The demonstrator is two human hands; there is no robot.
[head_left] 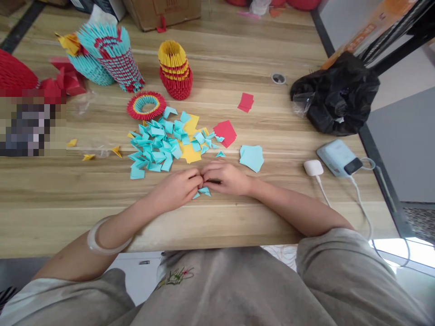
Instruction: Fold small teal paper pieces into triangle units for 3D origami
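My left hand (181,186) and my right hand (229,177) meet at the fingertips above the table, both closed in a pinch. Whatever lies between the fingers is hidden. Just below them are small folded light-blue paper triangles (205,191). Beyond my left hand spreads a pile of folded light-blue paper pieces (156,144), with yellow paper sheets (193,156) partly under its right side. A stack of light-blue paper slips (251,157) lies to the right of my right hand, and red paper slips (226,132) lie farther back.
Behind the pile stand a red-and-yellow paper vase (176,74), a red-rimmed paper ring (146,105) and a taller blue-and-red paper model (118,59). On the right are a black plastic bag (340,97), a power bank (338,156) and a white charger (313,168) with cables.
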